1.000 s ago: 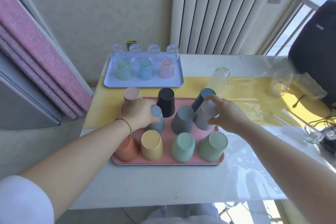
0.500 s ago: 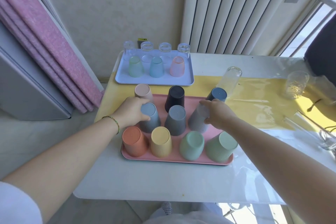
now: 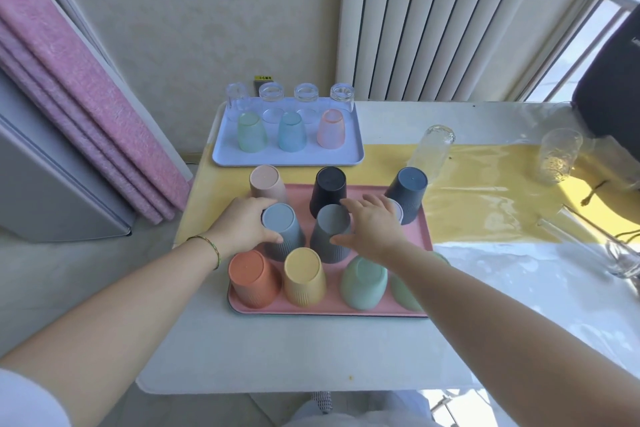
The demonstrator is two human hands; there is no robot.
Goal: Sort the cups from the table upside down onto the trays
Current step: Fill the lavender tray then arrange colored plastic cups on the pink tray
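my left hand (image 3: 242, 230) wraps a blue-grey cup (image 3: 282, 230) upside down on the pink tray (image 3: 424, 236), my right hand (image 3: 372, 229) spreads open over its pale neighbour, and one clumsy nudge could topple these crowded cups.

Both forearms are bare, the left hand (image 3: 242, 229) has a thin green and gold cord bracelet (image 3: 211, 248) at its wrist, a white sleeve (image 3: 24, 399) covers the left upper arm, and the right hand (image 3: 372, 227) wears nothing.
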